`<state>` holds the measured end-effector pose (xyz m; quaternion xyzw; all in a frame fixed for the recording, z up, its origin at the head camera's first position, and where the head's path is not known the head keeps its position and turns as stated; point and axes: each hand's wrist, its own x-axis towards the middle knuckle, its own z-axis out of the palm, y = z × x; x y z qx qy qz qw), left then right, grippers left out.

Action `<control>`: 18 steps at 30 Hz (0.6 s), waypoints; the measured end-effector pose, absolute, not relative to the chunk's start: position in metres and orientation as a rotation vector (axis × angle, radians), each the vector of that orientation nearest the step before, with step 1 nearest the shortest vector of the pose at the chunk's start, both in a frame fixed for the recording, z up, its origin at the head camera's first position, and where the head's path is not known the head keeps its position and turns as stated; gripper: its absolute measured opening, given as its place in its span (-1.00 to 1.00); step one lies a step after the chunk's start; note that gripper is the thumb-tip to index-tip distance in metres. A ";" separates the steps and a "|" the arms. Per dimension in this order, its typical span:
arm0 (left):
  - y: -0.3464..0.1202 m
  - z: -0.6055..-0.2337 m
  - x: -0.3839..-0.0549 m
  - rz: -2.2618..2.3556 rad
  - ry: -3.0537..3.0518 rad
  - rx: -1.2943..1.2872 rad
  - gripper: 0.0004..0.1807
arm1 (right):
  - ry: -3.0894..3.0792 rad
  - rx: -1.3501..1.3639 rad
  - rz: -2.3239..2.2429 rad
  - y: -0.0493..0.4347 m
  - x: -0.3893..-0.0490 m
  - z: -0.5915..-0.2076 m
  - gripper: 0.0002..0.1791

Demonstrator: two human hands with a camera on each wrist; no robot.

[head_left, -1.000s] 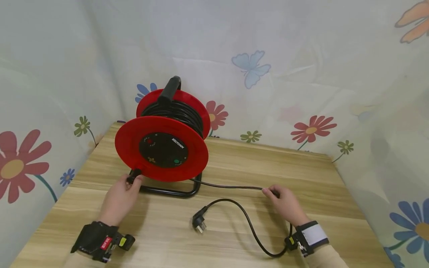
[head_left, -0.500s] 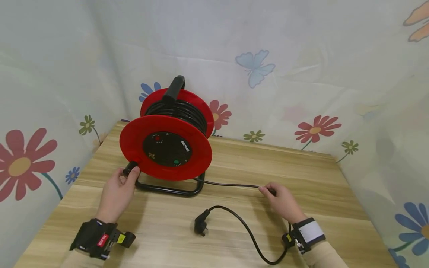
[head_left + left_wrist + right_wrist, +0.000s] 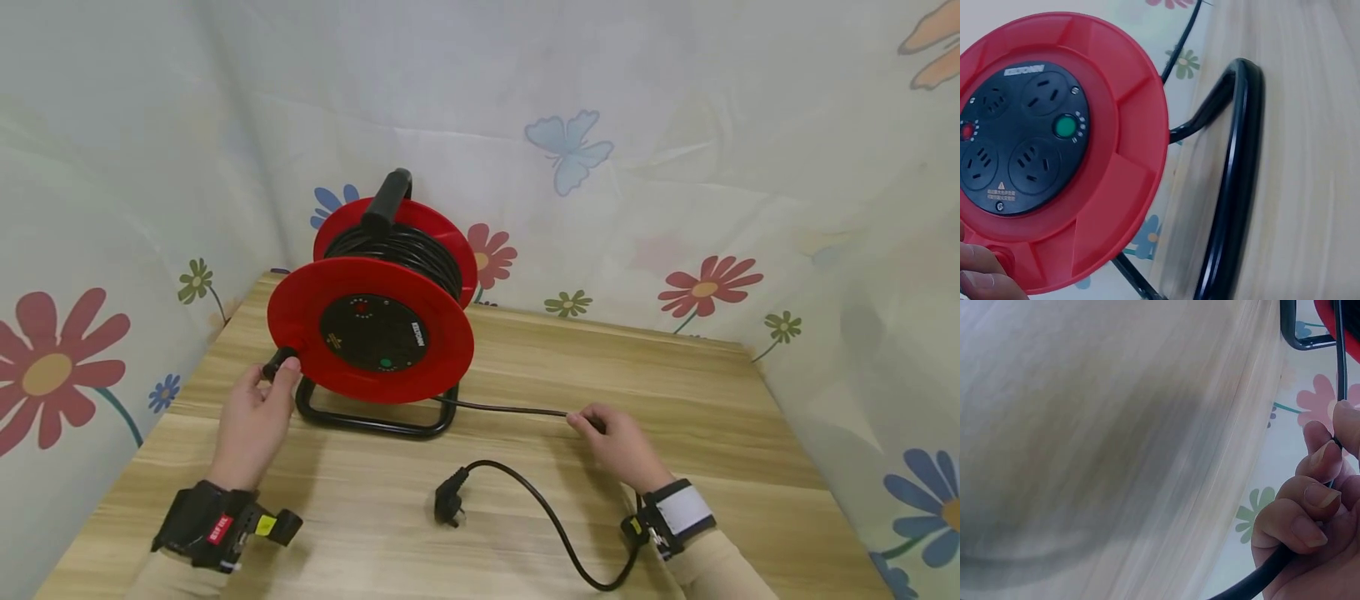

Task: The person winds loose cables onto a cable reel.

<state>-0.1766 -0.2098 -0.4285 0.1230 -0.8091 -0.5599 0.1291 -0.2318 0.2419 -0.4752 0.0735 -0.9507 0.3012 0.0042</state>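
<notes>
A red cable reel with black cord wound on its drum stands on the table at the left. My left hand grips the reel's black crank knob at the lower left of the front disc. From the reel's base the black cable runs right to my right hand, whose fingers curl round it in the right wrist view. Past that hand the cord loops back over the table to a black plug. Sockets and a green button show on the disc in the left wrist view.
A black tube stand carries the reel on the wooden table. A floral curtain hangs close behind the reel and along both sides. The reel's carrying handle sticks up at its top.
My left hand has moved the crank knob up and left, and the disc has turned clockwise. My right hand has shifted slightly left, toward the reel, with the cable.
</notes>
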 end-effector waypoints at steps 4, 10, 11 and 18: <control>-0.210 -0.424 -0.177 -1.663 -2.317 0.374 -0.46 | -2.983 0.259 0.948 0.238 -0.234 -0.477 -0.53; -0.212 -0.416 -0.180 -1.681 -2.273 0.332 -0.48 | -2.986 0.286 0.962 0.227 -0.235 -0.478 -0.57; -0.212 -0.415 -0.180 -1.682 -2.268 0.320 -0.48 | -2.984 0.287 0.967 0.226 -0.235 -0.478 -0.57; -0.211 -0.407 -0.183 -1.673 -2.229 0.239 -0.53 | -2.968 0.340 0.991 0.216 -0.237 -0.482 -0.59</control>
